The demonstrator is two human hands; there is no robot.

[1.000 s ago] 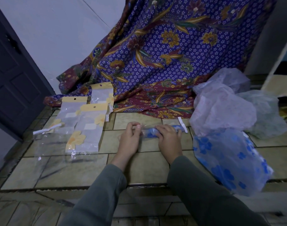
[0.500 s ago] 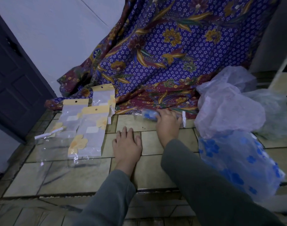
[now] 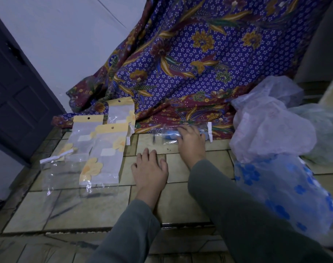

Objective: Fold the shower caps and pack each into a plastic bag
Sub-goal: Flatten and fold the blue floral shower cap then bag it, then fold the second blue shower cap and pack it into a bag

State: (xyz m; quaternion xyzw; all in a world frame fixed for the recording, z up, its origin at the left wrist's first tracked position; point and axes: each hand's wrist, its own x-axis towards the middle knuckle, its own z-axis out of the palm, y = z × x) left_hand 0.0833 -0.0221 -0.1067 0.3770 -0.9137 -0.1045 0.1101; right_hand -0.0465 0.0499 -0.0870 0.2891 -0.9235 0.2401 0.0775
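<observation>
- Tiled floor [image 3: 180,202], head view: a patterned cloth [image 3: 199,63] hangs behind, loose shower caps [image 3: 271,133] heaped at right (my supply pile, I reckon).
- My right hand [image 3: 191,141] presses on the packed bag [image 3: 173,134] at the cloth's hem; whether that grip pinches it, I cannot tell.
- My left hand [image 3: 149,172] lies spread flat on the tiles, likely bracing my reach.
- Empty bags [image 3: 103,149] wait at left.
</observation>
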